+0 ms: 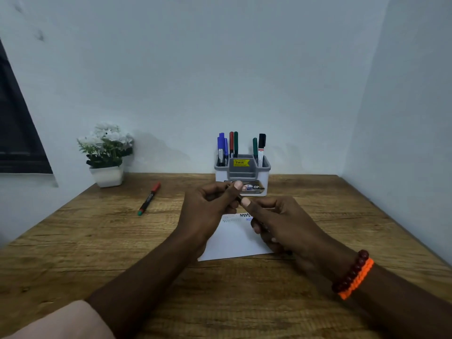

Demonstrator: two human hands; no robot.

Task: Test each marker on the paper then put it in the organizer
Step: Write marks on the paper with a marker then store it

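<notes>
While both hands meet above the paper [234, 237], the left hand [210, 204] and right hand [281, 221] each pinch one dark marker [238, 197], fingers curled round it, thumbs nearly touching. Paper white, flat, scribbles at its far edge. Organizer [242, 174] just behind: grey-white plastic, boxy, markers upright in its side pockets, against the wall. Loose red-capped marker [149, 198] lies well left on open grained wood table [97, 253]. Potted plant [106, 155] in the far left corner.
</notes>
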